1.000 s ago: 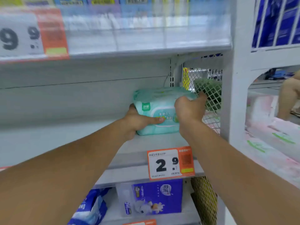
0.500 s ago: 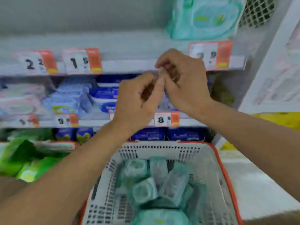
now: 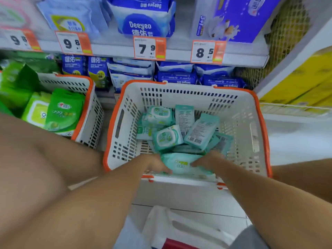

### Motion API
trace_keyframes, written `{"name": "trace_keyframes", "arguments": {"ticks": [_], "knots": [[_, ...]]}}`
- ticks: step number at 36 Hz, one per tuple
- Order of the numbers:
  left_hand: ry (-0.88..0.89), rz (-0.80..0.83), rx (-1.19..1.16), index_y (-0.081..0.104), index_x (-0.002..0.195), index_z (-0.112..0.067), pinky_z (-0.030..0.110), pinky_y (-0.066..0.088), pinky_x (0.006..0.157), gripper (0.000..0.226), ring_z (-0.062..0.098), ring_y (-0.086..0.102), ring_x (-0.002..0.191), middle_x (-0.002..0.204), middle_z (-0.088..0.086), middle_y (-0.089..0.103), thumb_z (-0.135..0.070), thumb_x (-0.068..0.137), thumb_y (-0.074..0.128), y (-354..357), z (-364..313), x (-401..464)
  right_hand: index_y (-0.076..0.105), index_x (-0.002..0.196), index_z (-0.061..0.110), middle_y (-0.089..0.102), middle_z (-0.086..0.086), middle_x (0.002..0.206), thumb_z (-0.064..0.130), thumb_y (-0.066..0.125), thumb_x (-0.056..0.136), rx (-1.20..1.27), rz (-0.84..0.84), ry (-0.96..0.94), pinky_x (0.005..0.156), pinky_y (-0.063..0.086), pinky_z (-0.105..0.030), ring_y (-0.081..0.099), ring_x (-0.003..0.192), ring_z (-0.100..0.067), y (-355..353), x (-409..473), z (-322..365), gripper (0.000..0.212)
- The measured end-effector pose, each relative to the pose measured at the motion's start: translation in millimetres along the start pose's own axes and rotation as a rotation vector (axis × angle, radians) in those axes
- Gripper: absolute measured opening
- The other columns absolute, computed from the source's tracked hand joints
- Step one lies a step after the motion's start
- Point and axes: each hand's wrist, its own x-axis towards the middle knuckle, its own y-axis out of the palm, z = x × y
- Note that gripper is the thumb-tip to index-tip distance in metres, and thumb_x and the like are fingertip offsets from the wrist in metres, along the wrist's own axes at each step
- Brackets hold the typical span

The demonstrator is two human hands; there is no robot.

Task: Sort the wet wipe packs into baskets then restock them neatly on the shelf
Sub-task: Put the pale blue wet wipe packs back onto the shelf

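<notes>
Both hands, left hand (image 3: 156, 163) and right hand (image 3: 208, 161), gripped one teal wipe pack (image 3: 181, 163) at the white basket's (image 3: 240, 112) 6 o'clock, Deeyeo packs (image 3: 143, 17) at 12 above a 7.9 tag (image 3: 149, 48).

Fingers (image 3: 166, 170) partly under teal pack (image 3: 181, 163)

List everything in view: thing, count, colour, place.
Basket: one, white with orange rim, centre floor.
Teal wipe packs: several, piled inside it.
Large teal pack: one, near wall of basket, between both hands.
Second basket: one, white and orange, left.
Green packs: several, in second basket.
Blue packs: many, on shelves behind.
Price tags: four, white and orange, shelf edge.
Left hand: grips large pack's left end.
Right hand: grips its right end.
</notes>
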Motion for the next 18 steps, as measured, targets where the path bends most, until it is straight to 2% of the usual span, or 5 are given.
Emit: {"name": "trace_keyframes", "arguments": {"ticks": [2, 6, 11, 16, 18], "knots": [[0.033, -0.063, 0.030, 0.042, 0.147, -0.016, 0.038, 0.051, 0.095, 0.078, 0.025, 0.056, 0.118, 0.144, 0.006, 0.051, -0.041, 0.083, 0.079, 9.0, -3.4, 4.3, 0.038, 0.147, 0.011, 0.051, -0.014, 0.139, 0.059, 0.095, 0.035, 0.025, 0.018, 0.036, 0.104, 0.049, -0.043, 0.052, 0.128, -0.033, 2.8, -3.2, 5.6, 0.134], [-0.025, -0.072, -0.124, 0.044, 0.145, -0.016, 0.039, 0.047, 0.105, 0.108, 0.026, 0.054, 0.125, 0.145, 0.003, 0.050, -0.060, 0.057, 0.087, 8.7, -12.1, 18.3, 0.037, 0.145, 0.011, 0.046, -0.012, 0.144, 0.029, 0.089, 0.072, 0.044, 0.160, -0.007, 0.104, 0.049, -0.044, 0.050, 0.128, -0.033, -4.2, -29.6, 26.4, 0.092], [-0.131, -0.071, -0.746, 0.057, 0.129, -0.016, 0.038, 0.053, 0.089, 0.074, 0.028, 0.065, 0.104, 0.121, 0.012, 0.067, -0.071, 0.079, 0.057, -7.0, -23.7, 13.9, 0.048, 0.119, 0.011, 0.060, -0.013, 0.114, 0.057, 0.085, 0.066, 0.525, 0.218, 0.148, 0.079, 0.057, -0.038, 0.062, 0.095, -0.029, -16.0, -20.0, 16.6, 0.079], [-0.219, -0.545, -0.977, 0.057, 0.129, -0.018, 0.048, 0.061, 0.077, 0.089, 0.032, 0.068, 0.091, 0.114, 0.008, 0.066, -0.074, 0.061, 0.047, -12.2, -10.1, 34.8, 0.062, 0.114, 0.015, 0.058, -0.006, 0.092, 0.052, 0.083, 0.072, 0.770, 0.264, 0.076, 0.061, 0.059, -0.041, 0.050, 0.065, -0.018, -50.1, -38.1, 29.0, 0.060], [-0.190, -0.610, -1.047, 0.060, 0.126, -0.017, 0.049, 0.062, 0.069, 0.091, 0.032, 0.070, 0.088, 0.111, 0.008, 0.069, -0.076, 0.058, 0.056, -17.7, -11.1, 20.5, 0.063, 0.104, 0.015, 0.052, -0.005, 0.084, 0.047, 0.079, 0.080, 0.781, 0.250, -0.016, 0.061, 0.060, -0.042, 0.042, 0.057, -0.015, -66.6, -58.4, 37.6, 0.043]]}}
